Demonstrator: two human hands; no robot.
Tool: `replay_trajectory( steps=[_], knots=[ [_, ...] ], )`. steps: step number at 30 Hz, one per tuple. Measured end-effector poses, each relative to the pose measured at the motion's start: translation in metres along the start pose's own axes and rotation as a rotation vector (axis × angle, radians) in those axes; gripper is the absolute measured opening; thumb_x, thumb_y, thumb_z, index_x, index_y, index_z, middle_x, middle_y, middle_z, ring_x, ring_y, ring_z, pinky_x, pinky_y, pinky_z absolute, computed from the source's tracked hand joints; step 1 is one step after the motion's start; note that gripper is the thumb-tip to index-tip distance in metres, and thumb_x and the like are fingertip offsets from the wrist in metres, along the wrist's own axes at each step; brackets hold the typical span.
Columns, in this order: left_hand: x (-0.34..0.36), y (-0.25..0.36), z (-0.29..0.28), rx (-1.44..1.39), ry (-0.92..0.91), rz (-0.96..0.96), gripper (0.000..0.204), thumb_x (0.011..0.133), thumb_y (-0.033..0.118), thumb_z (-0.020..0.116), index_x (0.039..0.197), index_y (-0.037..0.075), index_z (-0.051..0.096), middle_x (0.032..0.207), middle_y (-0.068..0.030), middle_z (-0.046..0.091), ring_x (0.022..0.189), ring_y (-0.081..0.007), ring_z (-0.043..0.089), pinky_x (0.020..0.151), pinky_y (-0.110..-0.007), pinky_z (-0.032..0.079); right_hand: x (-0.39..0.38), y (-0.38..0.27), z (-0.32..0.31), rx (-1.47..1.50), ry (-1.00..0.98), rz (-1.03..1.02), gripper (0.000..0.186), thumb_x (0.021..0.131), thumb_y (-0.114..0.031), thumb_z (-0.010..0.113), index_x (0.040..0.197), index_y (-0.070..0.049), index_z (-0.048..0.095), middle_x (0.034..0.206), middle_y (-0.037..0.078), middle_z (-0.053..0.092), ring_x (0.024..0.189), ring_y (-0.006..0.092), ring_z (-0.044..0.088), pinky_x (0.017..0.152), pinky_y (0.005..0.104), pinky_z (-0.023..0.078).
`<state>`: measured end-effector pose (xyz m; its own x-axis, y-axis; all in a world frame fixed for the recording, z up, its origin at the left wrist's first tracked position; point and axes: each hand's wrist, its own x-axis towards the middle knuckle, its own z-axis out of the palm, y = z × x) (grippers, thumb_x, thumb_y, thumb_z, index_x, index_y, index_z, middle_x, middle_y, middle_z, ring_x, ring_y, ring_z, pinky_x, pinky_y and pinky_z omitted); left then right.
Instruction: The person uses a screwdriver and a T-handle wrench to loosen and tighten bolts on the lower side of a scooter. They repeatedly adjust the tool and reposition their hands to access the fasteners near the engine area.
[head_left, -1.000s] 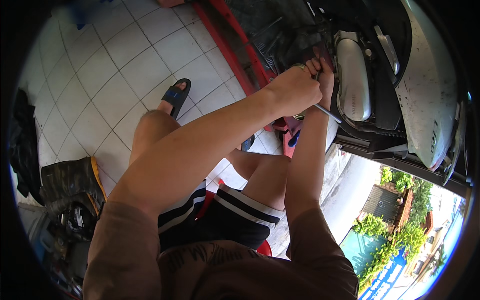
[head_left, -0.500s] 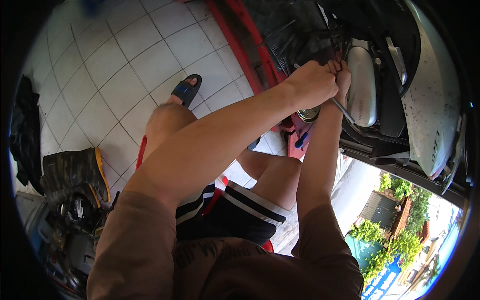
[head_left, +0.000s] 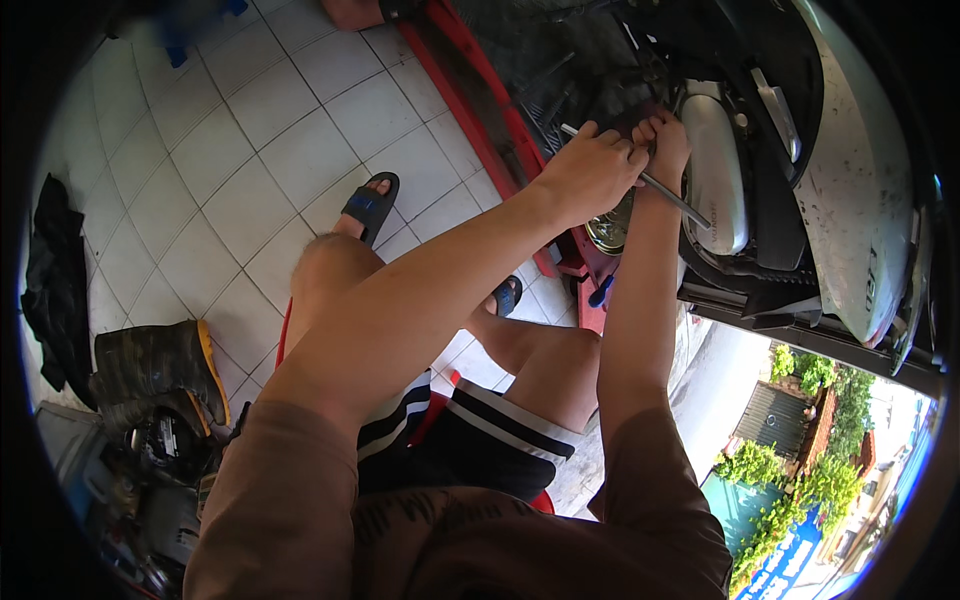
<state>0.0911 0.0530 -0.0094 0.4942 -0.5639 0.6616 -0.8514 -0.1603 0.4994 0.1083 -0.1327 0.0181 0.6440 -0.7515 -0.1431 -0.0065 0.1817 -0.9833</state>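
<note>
Both your hands are clamped on the long metal wrench [head_left: 672, 190] set against the scooter's silver engine cover [head_left: 718, 180], left hand [head_left: 592, 170] fingers wrapped round its near end, right hand [head_left: 664, 142] gripping beside it, so the turning looks mid-way, the fastener itself hidden.

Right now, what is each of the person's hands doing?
Left hand: closed around a long metal rod-like tool.
Right hand: fingers curled shut on the same tool, up against the scooter's silver engine cover.
</note>
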Motion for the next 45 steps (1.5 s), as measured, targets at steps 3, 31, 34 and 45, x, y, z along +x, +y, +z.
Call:
replay_trajectory(
  steps=[3, 31, 34, 45],
  knots=[
    [0.003, 0.000, 0.006, -0.208, 0.140, -0.170, 0.016, 0.098, 0.017, 0.049, 0.101, 0.002, 0.054, 0.080, -0.0161, 0.063, 0.077, -0.0301, 0.065, 0.067, -0.040, 0.047, 0.006, -0.003, 0.018, -0.100, 0.161, -0.008, 0.018, 0.086, -0.001, 0.042, 0.102, 0.005, 0.050, 0.067, 0.012, 0.047, 0.047, 0.0177, 0.042, 0.041, 0.0313, 0.033],
    [0.018, 0.013, -0.004, -1.625, -0.062, -1.128, 0.049, 0.105, 0.043, 0.023, 0.104, -0.003, 0.042, 0.087, -0.0230, 0.066, 0.078, -0.0328, 0.071, 0.071, -0.041, 0.063, -0.062, 0.022, -0.001, 0.268, -0.636, 0.185, 0.020, 0.096, -0.021, 0.058, 0.105, -0.004, 0.056, 0.086, 0.003, 0.059, 0.062, 0.0054, 0.046, 0.055, 0.0167, 0.040],
    [0.018, 0.010, -0.010, -1.512, -0.110, -1.093, 0.049, 0.105, 0.043, 0.023, 0.104, -0.002, 0.043, 0.090, -0.0240, 0.066, 0.078, -0.0321, 0.071, 0.071, -0.040, 0.063, -0.067, 0.018, 0.005, 0.209, -0.571, 0.182, 0.019, 0.095, -0.020, 0.057, 0.104, -0.004, 0.056, 0.085, 0.004, 0.059, 0.060, 0.0063, 0.044, 0.053, 0.0177, 0.038],
    [0.026, 0.010, -0.025, -1.803, -0.131, -1.281, 0.045, 0.106, 0.039, 0.025, 0.112, 0.001, 0.048, 0.085, -0.0168, 0.067, 0.071, -0.0265, 0.071, 0.061, -0.030, 0.062, -0.058, 0.028, -0.006, 0.235, -0.494, 0.212, 0.022, 0.096, -0.022, 0.057, 0.104, -0.002, 0.057, 0.072, 0.003, 0.056, 0.054, 0.0092, 0.049, 0.046, 0.0206, 0.038]
  ],
)
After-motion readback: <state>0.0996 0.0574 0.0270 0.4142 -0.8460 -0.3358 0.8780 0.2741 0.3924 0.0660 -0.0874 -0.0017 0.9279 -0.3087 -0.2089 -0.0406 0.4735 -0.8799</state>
